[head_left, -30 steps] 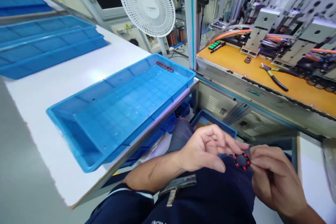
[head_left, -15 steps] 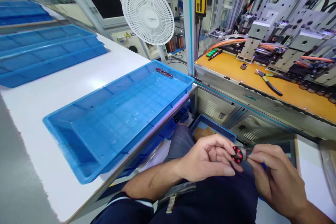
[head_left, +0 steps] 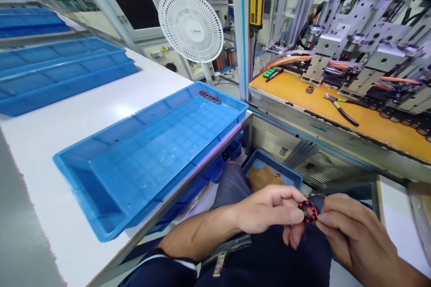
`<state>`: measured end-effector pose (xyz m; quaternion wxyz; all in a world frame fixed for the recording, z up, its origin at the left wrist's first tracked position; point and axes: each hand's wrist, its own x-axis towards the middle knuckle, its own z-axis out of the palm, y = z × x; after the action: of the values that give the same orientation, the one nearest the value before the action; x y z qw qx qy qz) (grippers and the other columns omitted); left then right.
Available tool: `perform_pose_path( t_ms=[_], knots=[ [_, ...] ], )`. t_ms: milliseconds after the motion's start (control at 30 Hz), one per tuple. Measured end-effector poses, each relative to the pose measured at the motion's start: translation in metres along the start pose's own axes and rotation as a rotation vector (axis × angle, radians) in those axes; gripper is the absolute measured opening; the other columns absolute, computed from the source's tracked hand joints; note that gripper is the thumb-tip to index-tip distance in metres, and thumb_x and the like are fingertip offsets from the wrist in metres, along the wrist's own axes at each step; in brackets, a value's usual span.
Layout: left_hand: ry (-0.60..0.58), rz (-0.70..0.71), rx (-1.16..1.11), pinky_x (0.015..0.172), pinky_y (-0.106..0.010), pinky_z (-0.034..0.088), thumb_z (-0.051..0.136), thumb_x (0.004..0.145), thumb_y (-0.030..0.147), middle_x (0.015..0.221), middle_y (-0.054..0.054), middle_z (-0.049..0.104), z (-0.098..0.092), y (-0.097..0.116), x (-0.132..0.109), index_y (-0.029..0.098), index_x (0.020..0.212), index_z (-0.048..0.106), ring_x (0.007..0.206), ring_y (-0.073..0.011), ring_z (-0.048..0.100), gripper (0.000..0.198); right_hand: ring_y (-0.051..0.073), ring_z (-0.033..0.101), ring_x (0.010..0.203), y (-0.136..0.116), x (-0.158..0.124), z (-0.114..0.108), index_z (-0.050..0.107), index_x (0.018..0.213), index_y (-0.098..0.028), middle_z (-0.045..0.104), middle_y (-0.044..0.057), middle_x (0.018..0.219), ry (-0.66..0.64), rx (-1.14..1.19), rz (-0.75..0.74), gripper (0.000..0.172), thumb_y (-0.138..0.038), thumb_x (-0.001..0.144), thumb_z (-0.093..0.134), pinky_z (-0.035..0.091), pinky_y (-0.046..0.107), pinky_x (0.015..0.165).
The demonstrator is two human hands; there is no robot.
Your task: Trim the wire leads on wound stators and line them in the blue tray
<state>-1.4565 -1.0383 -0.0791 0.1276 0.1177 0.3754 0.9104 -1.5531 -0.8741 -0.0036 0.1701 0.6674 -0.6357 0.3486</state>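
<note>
A small ring-shaped motor stator [head_left: 307, 211] with red windings is held above my lap, its open face turned towards me. My left hand [head_left: 274, 210] pinches its left side between thumb and fingers. At its right edge are the closed fingertips of my right hand [head_left: 357, 228], pressed together against the rim; any thin wire between them is too fine to make out. A row of several similar stators [head_left: 209, 97] lies at the far end of the large blue tray [head_left: 151, 143] on the white table to my left.
Below, a blue bin [head_left: 296, 177] holds brown material and a few small parts. On the machine's orange top [head_left: 289, 87] lie pliers [head_left: 341, 110], a single stator [head_left: 310, 89] and a pen. A white fan [head_left: 191, 27] stands behind the tray; stacked blue trays [head_left: 67, 71] sit far left.
The stator has turned so that its ring opening faces me more, and sits slightly lower. My left thumb has moved onto its edge. The view has tilted up a little.
</note>
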Motion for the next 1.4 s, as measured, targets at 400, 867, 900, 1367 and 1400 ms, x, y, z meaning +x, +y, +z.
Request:
perform_pose_path(
  t_ms=[400, 867, 900, 1367, 1400],
  knots=[
    [0.161, 0.446, -0.134, 0.099, -0.034, 0.051, 0.087, 0.073, 0.022, 0.116, -0.005, 0.071, 0.011, 0.009, -0.001, 0.020, 0.097, 0.058, 0.120, -0.0218, 0.064, 0.038, 0.011, 0.062, 0.069, 0.001, 0.001, 0.001, 0.057, 0.093, -0.015, 0.061, 0.005, 0.077, 0.018, -0.070, 0.090, 0.009, -0.007, 0.094, 0.052, 0.053, 0.020, 0.062],
    [0.125, 0.266, -0.016, 0.056, -0.016, 0.054, 0.071, 0.087, 0.015, 0.090, -0.003, 0.071, 0.004, 0.001, -0.002, 0.019, 0.104, 0.052, 0.069, -0.0121, 0.073, 0.026, 0.013, 0.065, 0.069, -0.001, -0.004, 0.004, 0.060, 0.091, -0.015, 0.064, 0.005, 0.080, 0.022, -0.119, 0.154, 0.008, -0.009, 0.093, 0.055, 0.052, 0.023, 0.062],
    [0.137, 0.308, -0.020, 0.062, -0.018, 0.057, 0.075, 0.082, 0.010, 0.101, -0.003, 0.070, 0.005, 0.002, -0.002, 0.019, 0.100, 0.054, 0.079, -0.0134, 0.074, 0.029, 0.012, 0.064, 0.068, -0.002, -0.003, 0.005, 0.060, 0.091, -0.015, 0.064, 0.004, 0.079, 0.030, -0.125, 0.187, 0.008, -0.009, 0.093, 0.055, 0.052, 0.022, 0.061],
    [-0.039, 0.049, -0.094, 0.054, -0.025, 0.052, 0.059, 0.091, 0.056, 0.075, -0.009, 0.072, 0.001, -0.009, 0.001, 0.014, 0.101, 0.055, 0.058, -0.0184, 0.070, 0.044, 0.012, 0.065, 0.065, 0.001, 0.000, -0.002, 0.059, 0.094, -0.016, 0.065, 0.004, 0.079, -0.023, 0.053, 0.123, 0.011, -0.007, 0.091, 0.054, 0.055, 0.022, 0.059],
    [-0.007, 0.097, -0.054, 0.053, -0.023, 0.051, 0.060, 0.093, 0.049, 0.076, -0.008, 0.072, 0.002, -0.008, 0.001, 0.015, 0.104, 0.053, 0.058, -0.0170, 0.070, 0.036, 0.012, 0.065, 0.066, 0.001, -0.001, -0.002, 0.059, 0.095, -0.016, 0.065, 0.004, 0.079, -0.017, 0.053, 0.134, 0.011, -0.007, 0.090, 0.055, 0.055, 0.022, 0.059]
  ],
)
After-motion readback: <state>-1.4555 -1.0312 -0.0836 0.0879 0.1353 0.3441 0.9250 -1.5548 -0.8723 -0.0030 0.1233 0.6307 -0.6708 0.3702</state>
